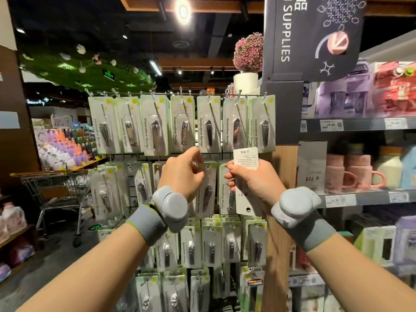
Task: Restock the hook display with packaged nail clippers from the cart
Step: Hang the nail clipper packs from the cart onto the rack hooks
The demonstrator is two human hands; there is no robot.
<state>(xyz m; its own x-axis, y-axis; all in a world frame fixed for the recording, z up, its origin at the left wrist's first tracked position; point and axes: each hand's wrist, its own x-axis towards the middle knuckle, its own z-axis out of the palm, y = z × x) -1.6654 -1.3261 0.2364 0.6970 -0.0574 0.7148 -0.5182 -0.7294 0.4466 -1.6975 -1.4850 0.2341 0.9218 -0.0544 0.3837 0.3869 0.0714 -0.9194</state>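
The right hand [252, 179] grips a white-backed packaged nail clipper [245, 181], long axis vertical, hang hole at the bottom, printed back toward the camera. The left hand [182, 174] pinches the top of a pale green carded clipper pack [208, 190] hanging upright in the wire hook display's [180, 94] second row. A metal shopping cart [60, 190] stands to the left; pink mugs [351, 174] sit on the right shelf.
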